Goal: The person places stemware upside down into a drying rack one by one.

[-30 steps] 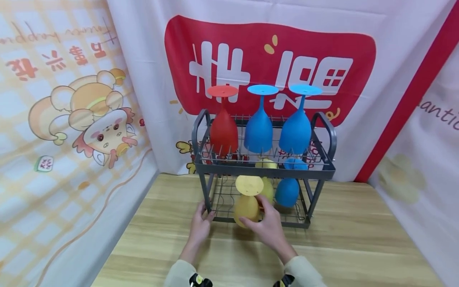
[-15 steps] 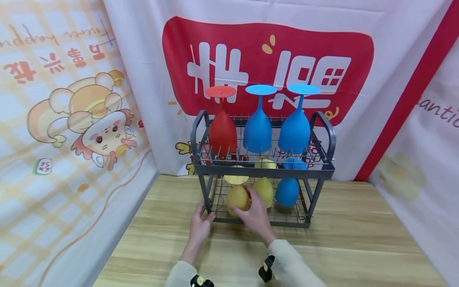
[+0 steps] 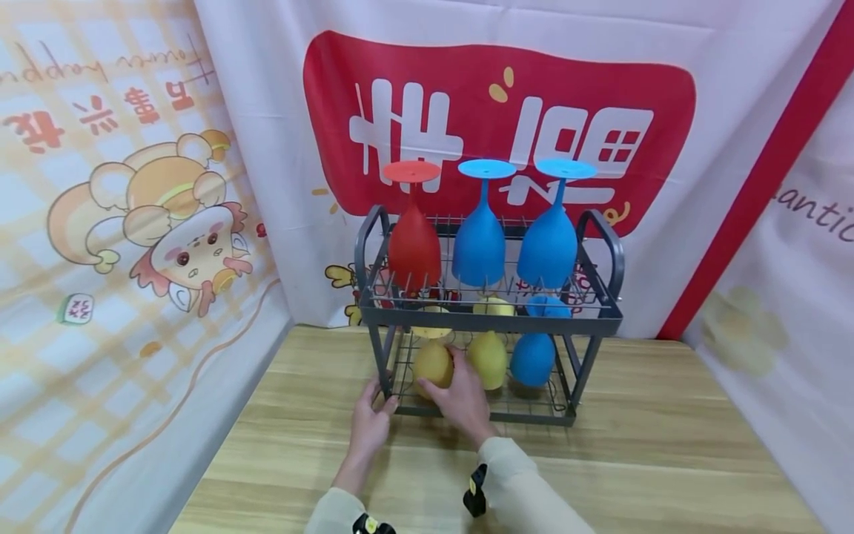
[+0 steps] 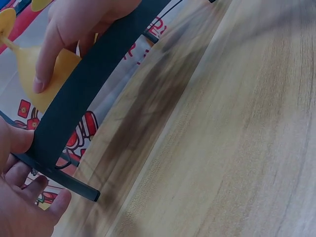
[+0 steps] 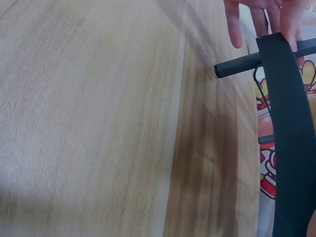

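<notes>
My right hand (image 3: pixel 462 397) holds an orange-yellow plastic goblet (image 3: pixel 432 365) upside down on the lower shelf, at its left end. The thumb is at the goblet's front and the fingers are round its right side. My left hand (image 3: pixel 371 424) grips the front left corner of the dark two-tier wire rack (image 3: pixel 494 320). In the left wrist view its thumb lies on the rack's front bar (image 4: pixel 74 103), with the fingers beside the leg. A yellow goblet (image 3: pixel 488 360) and a blue goblet (image 3: pixel 532 359) stand inverted further right on that shelf.
On the upper tier stand an inverted red goblet (image 3: pixel 414 248) and two blue ones, the nearer-to-middle blue goblet (image 3: pixel 479 248) and the right blue goblet (image 3: pixel 550 248). The rack rests on a wooden table (image 3: pixel 654 445) before a printed cloth backdrop (image 3: pixel 267 111).
My right hand has carried the orange-yellow goblet left and back, from the rack's front edge onto the lower shelf. The left hand keeps its grip on the corner.
</notes>
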Demonstrator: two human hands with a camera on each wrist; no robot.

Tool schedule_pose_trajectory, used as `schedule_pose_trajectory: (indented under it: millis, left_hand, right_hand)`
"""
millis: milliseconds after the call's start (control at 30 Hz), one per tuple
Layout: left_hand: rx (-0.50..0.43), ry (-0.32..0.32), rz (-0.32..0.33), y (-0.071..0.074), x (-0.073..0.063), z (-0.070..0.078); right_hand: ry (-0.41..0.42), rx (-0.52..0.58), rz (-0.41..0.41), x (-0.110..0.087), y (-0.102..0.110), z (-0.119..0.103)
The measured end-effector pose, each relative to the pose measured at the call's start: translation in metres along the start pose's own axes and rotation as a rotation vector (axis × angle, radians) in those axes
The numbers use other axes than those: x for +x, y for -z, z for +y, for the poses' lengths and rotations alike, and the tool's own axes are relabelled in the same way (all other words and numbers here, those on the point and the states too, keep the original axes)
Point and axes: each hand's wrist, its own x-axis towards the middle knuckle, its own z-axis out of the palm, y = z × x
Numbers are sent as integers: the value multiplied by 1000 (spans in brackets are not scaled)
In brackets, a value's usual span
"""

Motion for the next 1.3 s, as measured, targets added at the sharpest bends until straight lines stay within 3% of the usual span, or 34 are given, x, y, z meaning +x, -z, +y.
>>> schedule_pose_trajectory:
  millis: [500, 767, 1000, 1300]
  left_hand:
    - [3, -20, 7, -3, -1, 0]
    - [3, 2, 9, -3, -3, 0]
    - [7, -30, 18, -2, -2, 0]
    - [-10, -16, 22, -3, -1, -1]
  right_hand:
    - [-46, -70, 45, -2, -8, 4]
    - [-52, -93, 59, -1, -10, 1]
    - [-52, -104, 75, 0, -13, 0]
    - [-40, -127, 121, -3, -13, 0]
